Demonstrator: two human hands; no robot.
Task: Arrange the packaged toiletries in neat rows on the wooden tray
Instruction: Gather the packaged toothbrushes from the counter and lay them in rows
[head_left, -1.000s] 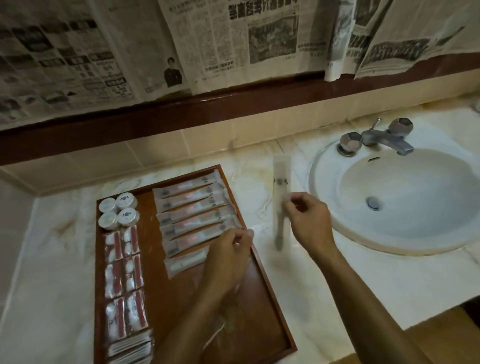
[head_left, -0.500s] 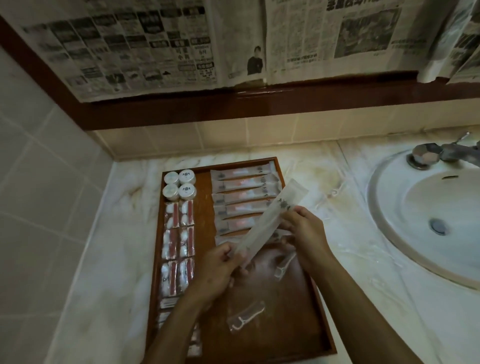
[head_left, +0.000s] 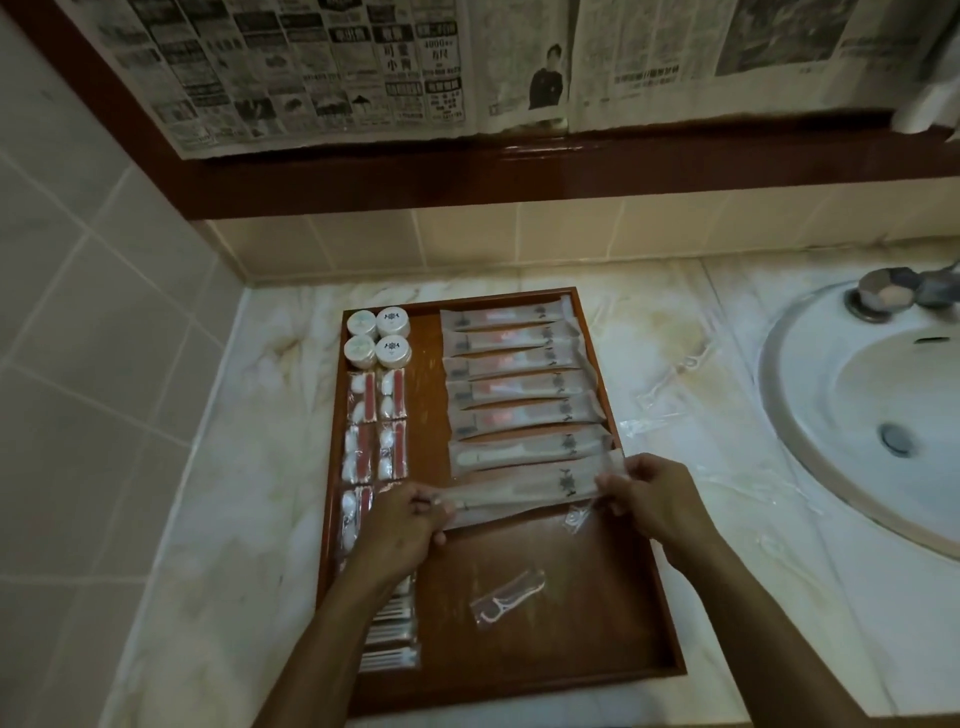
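Note:
The wooden tray (head_left: 587, 639) lies on the marble counter. Several long toothbrush packets (head_left: 514, 384) form a column on its right half. Round white jars (head_left: 379, 338) sit at the tray's far left corner, with red-and-white cotton packets (head_left: 376, 421) below them and cotton-swab packets (head_left: 392, 631) nearest me. My left hand (head_left: 402, 530) pinches the left end of a long translucent packet (head_left: 524, 491). My right hand (head_left: 652, 499) pinches its right end. The packet lies level just below the lowest toothbrush packet. A floss-pick packet (head_left: 509, 595) rests on the tray's bare lower part.
Loose clear packets (head_left: 670, 395) lie on the marble counter (head_left: 249, 519) right of the tray. A white sink (head_left: 852, 405) with a metal tap (head_left: 893, 293) is at the right. Tiled wall stands at the left and newspaper hangs above the dark wooden ledge.
The long packet went from upright beside the sink, held by my right hand, to slanted over the tray, to level under the toothbrush column with both hands at its ends. The view shifted left.

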